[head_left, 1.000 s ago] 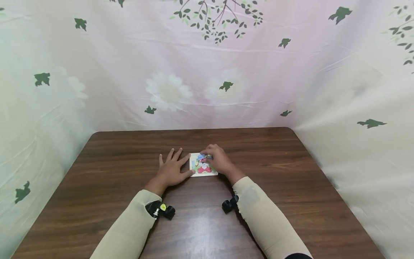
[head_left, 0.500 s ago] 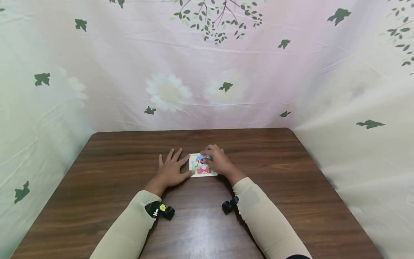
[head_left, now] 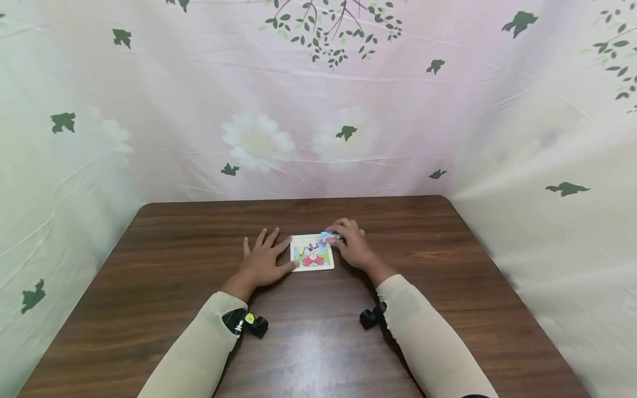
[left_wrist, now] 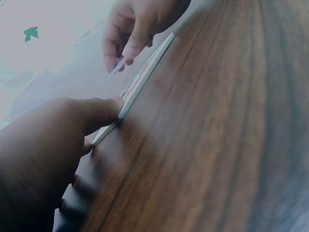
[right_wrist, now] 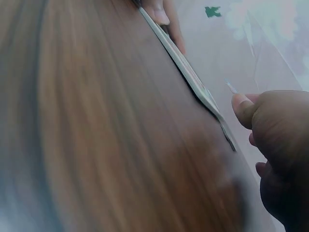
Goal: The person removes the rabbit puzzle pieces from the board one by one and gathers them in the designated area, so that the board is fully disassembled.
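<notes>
A white-rimmed picture puzzle (head_left: 312, 260) with a cartoon animal in red lies flat on the table. My left hand (head_left: 264, 265) spreads its fingers beside it, thumb and index fingertip on its left edge; the left wrist view shows the thumb (left_wrist: 104, 113) pressing at the rim. My right hand (head_left: 354, 246) is over the upper right corner and pinches a thin blue and pink puzzle piece (head_left: 325, 236) between thumb and fingers. In the right wrist view the puzzle piece (right_wrist: 231, 87) is raised above the board, mostly hidden by the thumb.
The brown wood-grain table (head_left: 174, 309) reaches a printed cloth backdrop (head_left: 298, 110) at the back and both sides. Each forearm wears a beige sleeve and a small black wrist camera (head_left: 257, 326).
My right hand has moved right and slightly back from over the puzzle, taking the puzzle piece with it and uncovering more of the picture. The left hand stays at the left edge.
</notes>
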Demonstrator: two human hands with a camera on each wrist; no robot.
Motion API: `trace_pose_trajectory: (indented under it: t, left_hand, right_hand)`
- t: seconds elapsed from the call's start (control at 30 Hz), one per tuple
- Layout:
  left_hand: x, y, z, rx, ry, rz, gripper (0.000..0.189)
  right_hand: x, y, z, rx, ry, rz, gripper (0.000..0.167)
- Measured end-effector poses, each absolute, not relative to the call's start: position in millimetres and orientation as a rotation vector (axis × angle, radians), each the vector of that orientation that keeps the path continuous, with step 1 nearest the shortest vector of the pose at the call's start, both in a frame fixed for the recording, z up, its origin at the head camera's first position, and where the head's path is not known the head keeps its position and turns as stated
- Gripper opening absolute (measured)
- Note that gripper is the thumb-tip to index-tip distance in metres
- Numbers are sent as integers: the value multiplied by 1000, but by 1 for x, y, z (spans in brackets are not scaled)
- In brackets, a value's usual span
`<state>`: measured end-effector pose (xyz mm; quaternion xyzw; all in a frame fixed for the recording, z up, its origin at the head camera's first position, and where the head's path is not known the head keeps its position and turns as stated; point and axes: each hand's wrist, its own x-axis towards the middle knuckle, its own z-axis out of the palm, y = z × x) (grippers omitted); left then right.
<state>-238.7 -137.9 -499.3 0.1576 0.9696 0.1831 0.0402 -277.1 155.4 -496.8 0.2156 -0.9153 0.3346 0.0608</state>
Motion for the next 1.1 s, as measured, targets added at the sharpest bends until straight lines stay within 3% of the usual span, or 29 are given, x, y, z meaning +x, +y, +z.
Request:
trace_pose_trajectory:
  t: [0.43,1.1]
  left_hand:
    - [-240,-136,-498,486,2983,562,84]
    - [-239,-137,-500,483,2978,563,84]
  right_hand:
    - [-277,195,-501,496,-2795,1138,31]
    - [-280,206,-499,354,-2843,1166,29]
